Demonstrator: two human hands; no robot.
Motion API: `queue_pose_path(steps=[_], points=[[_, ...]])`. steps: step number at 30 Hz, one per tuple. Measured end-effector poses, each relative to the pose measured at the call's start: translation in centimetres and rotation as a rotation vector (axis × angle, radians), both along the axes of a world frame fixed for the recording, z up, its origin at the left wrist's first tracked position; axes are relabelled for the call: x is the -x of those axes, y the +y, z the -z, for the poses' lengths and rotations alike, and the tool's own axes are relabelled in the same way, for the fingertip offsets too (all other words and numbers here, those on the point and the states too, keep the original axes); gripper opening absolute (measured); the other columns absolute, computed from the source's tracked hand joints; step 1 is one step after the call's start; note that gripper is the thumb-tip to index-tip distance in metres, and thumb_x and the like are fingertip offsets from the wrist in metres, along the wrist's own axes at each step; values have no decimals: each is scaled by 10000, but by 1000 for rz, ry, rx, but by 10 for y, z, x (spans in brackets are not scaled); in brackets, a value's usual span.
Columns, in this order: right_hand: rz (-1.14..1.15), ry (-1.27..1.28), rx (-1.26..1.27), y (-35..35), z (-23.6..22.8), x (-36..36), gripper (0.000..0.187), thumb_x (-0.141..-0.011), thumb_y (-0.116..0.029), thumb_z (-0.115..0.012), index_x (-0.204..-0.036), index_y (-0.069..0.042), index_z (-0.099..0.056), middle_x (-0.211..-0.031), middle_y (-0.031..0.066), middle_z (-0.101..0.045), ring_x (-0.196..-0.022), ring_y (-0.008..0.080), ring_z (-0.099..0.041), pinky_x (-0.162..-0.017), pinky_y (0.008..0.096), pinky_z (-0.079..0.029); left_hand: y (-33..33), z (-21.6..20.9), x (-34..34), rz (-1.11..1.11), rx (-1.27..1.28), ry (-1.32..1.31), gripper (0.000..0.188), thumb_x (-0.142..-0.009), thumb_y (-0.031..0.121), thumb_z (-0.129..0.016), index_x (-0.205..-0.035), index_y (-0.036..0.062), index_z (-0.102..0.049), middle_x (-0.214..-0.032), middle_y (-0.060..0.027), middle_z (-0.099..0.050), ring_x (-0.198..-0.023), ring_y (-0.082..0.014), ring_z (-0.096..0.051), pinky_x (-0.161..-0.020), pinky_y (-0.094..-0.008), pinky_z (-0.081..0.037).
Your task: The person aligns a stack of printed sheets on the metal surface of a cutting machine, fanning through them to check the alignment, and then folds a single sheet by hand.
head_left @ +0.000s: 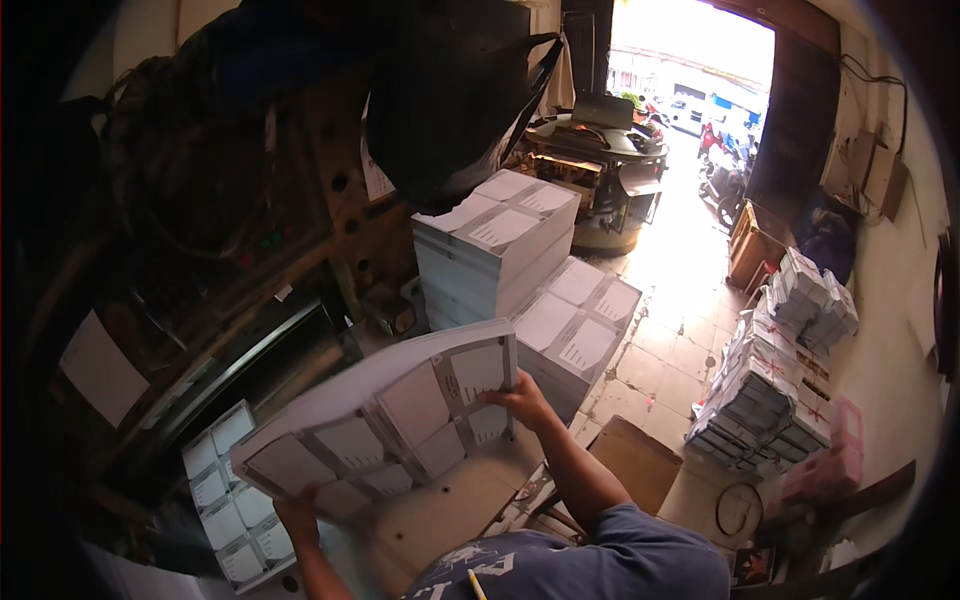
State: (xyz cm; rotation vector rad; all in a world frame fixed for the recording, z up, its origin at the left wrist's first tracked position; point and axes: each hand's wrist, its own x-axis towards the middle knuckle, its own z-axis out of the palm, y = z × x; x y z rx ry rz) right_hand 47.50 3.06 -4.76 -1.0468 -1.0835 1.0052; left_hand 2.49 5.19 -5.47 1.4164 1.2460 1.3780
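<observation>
Between my two hands is a thick stack of large printed sheets (415, 405), tilted, its top sheet showing several white panels with grey borders. My left hand (298, 512) grips its near left edge, and my right hand (520, 400) is closed round the right end. The stack is held above a brown work surface (440, 515). Under and left of it, another printed sheet pile (235, 500) lies in the lit opening of a dark machine (330, 210). Just beyond my right hand rise a lower sheet stack (575, 330) and a taller sheet stack (495, 240).
A black plastic bag (450, 100) hangs over the taller stack. Tied paper bundles (765, 385) stand along the right wall beside a pink crate (825, 460). A brown box (632, 465) is near my right elbow. A round machine (600, 170) stands by the bright doorway (690, 60).
</observation>
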Motion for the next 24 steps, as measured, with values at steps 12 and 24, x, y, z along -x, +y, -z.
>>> queue_pose_path(steps=[12, 24], points=[[66, -1, 23, -37, 2, 14, 359, -782, -7, -748, -1116, -18, -616, -1032, 47, -670, -973, 141, -616, -878, 302, -500, -13, 18, 8, -52, 111, -70, 598, -841, 105, -710, -1335, -64, -419, -1259, -168, -548, -1134, -265, -537, -987, -368, -420], [18, -42, -4, -12, 0, 4, 727, -717, -18, -796, -1345, -42, -430, -1200, 80, -579, -1139, 190, -528, -992, 336, -423, 6, -109, 31, 27, -423, 469, 467, -850, 133, -696, -1280, 79, -524, -1311, -110, -496, -1223, -269, -487, -1023, -398, -397]])
